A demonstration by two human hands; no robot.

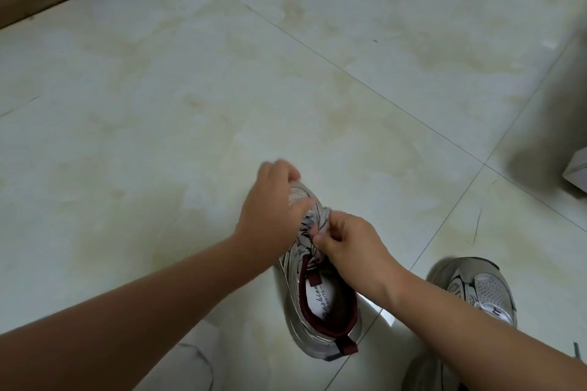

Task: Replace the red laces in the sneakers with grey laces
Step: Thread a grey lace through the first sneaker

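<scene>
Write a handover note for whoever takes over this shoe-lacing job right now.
Left hand grips the toe of the sneaker on the floor, steadying it.
Right hand pinches a grey lace over the eyelets.
Second sneaker sits to the right, apart.
Done: no red lace visible in the held shoe; grey lacing is partway.
Left: finish threading; the second shoe's lacing is unclear.

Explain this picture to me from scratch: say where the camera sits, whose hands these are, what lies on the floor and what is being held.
The camera is worn on a person's head, looking down at their own bare hands; no machine is involved. The left hand steadies the toe of a silver-grey mesh sneaker with dark red lining, which stands on the pale tiled floor. The right hand pinches a pale grey flat lace over the eyelets. A second similar grey sneaker lies to the right.
</scene>
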